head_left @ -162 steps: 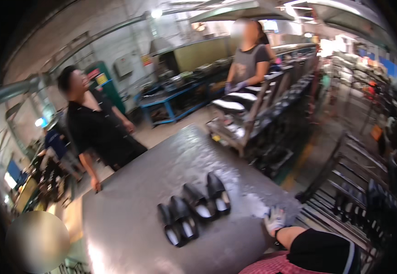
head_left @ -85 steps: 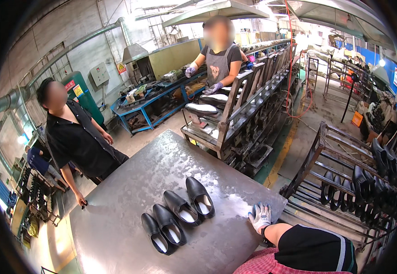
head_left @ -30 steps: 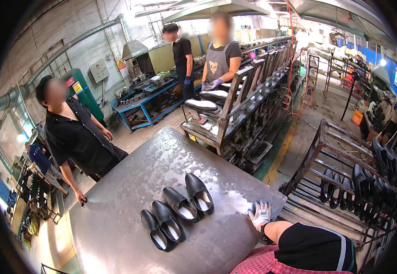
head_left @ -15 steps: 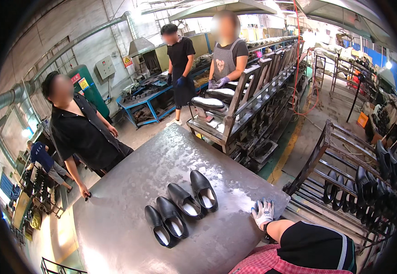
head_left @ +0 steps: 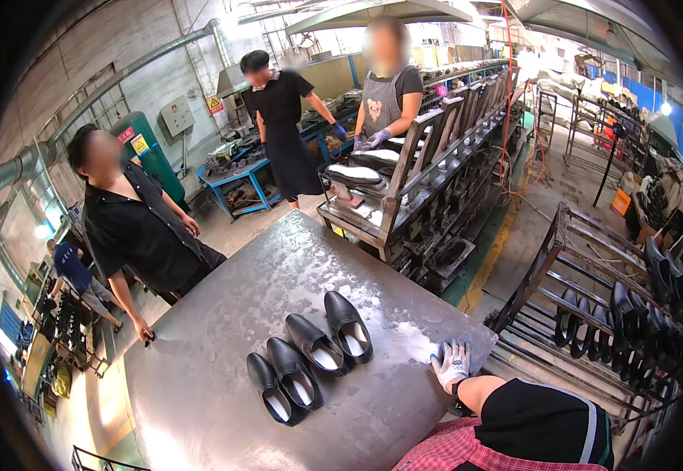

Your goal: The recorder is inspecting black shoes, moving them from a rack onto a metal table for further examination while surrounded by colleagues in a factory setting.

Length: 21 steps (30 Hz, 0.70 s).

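Several black slip-on shoes (head_left: 315, 344) with pale insoles lie side by side in a slanted row on a grey metal table (head_left: 278, 267). My right hand (head_left: 451, 364), in a white and blue glove, rests flat on the table's right edge with its fingers apart and nothing in it. It lies a little to the right of the nearest shoe (head_left: 347, 326) without touching it. My arm in a black sleeve comes in from the lower right. My left hand is out of sight.
A person in a black shirt (head_left: 141, 228) stands at the table's left edge, fingers on it. Beyond the table, a person in an apron (head_left: 384, 94) and another in black (head_left: 282, 118) stand by a long shoe conveyor rack (head_left: 435, 173). A metal rack with black shoes (head_left: 640, 306) stands at right.
A second person in black has walked in at the back, near the apron wearer. My gloved hand stays on the table edge; the shoes have not moved.
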Each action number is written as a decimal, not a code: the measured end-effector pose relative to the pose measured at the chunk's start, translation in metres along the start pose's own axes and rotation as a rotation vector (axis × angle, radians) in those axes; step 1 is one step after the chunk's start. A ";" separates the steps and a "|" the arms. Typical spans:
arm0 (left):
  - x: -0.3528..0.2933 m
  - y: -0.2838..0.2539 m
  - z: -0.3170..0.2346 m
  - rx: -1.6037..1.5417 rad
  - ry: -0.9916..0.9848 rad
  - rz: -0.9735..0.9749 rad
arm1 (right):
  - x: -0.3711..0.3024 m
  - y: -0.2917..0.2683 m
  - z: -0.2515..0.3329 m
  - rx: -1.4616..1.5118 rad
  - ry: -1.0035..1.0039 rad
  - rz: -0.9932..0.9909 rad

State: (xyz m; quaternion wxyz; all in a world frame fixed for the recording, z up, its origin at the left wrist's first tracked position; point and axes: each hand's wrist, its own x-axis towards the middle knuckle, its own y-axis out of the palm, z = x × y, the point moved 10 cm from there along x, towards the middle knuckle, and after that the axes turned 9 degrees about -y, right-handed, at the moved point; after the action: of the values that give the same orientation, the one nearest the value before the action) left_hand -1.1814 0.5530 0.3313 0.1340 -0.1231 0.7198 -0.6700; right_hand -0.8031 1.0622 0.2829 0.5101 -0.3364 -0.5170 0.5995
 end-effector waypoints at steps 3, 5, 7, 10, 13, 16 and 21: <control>0.001 0.001 0.000 -0.005 -0.001 -0.011 | -0.001 0.000 -0.001 -0.004 -0.004 -0.022; 0.002 0.001 0.002 -0.012 -0.013 -0.014 | -0.001 -0.003 0.001 0.001 -0.011 -0.040; 0.002 0.002 0.001 -0.003 -0.002 -0.014 | -0.001 -0.006 0.002 0.009 -0.010 -0.036; 0.003 0.003 0.001 0.001 0.006 -0.004 | -0.001 -0.010 0.007 0.052 -0.038 0.004; 0.003 0.003 0.001 0.005 0.007 0.001 | 0.000 -0.014 0.009 0.051 -0.030 0.027; 0.004 0.003 0.000 0.011 0.013 0.004 | -0.001 -0.018 0.010 0.043 -0.037 -0.010; 0.004 0.004 0.000 0.012 0.012 0.012 | 0.000 -0.011 0.005 0.011 -0.003 -0.002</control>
State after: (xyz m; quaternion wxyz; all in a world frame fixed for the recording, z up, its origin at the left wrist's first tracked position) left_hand -1.1850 0.5517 0.3270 0.1342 -0.1138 0.7171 -0.6743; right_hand -0.8051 1.0599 0.2949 0.5118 -0.3323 -0.5146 0.6024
